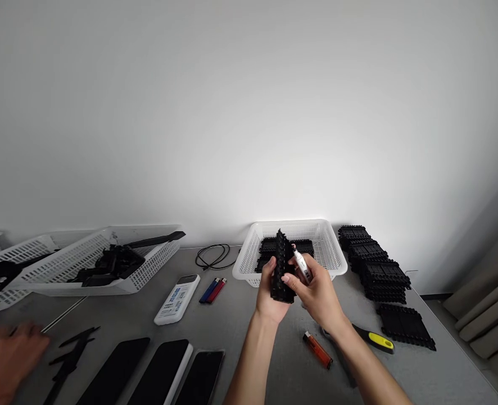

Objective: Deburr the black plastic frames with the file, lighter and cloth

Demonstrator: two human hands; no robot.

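My left hand (270,301) is closed around a black plastic panel with toothed edges (281,267), held upright and edge-on above a white basket; whether it is one panel or several together I cannot tell. In my right hand (320,295) sits a white marker pen (302,264), its dark tip pointing up and to the left. The right thumb touches the panel's side. More black toothed panels (303,246) lie in the white basket (249,274) behind my hands.
Stacked black panels (386,275) line the right, near a yellow-black handled tool (379,341) and an orange lighter (317,350). Leftward are two lighters (213,291), a power bank (177,299), a cable (211,261), phones (160,371), baskets (135,281) and another person's hand (10,360).
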